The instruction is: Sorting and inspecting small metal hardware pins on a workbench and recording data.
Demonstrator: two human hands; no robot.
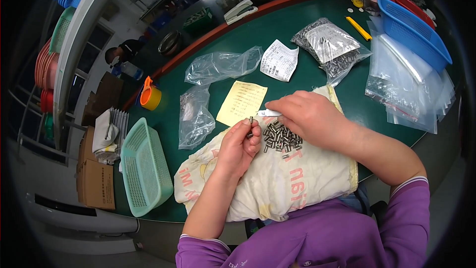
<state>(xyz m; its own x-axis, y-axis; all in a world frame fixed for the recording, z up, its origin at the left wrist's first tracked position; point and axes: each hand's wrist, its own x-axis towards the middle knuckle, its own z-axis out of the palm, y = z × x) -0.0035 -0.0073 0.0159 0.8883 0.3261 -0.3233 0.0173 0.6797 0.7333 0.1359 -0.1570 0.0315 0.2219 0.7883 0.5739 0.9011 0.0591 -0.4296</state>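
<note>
Nearby, yellow note (241, 101), plastic bags (208, 89), green basket (145, 167)

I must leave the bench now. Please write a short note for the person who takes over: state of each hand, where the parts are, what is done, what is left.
Left hand: pinches one small metal pin upright between the fingertips.
Right hand: holds a small white tool, tip pointed toward the pin.
Parts: a pile of pins lies on the white cloth between the hands; a full bag of pins sits further back on the green table.
Done: cannot tell how many pins are finished.
Left: the pile, it seems.
</note>
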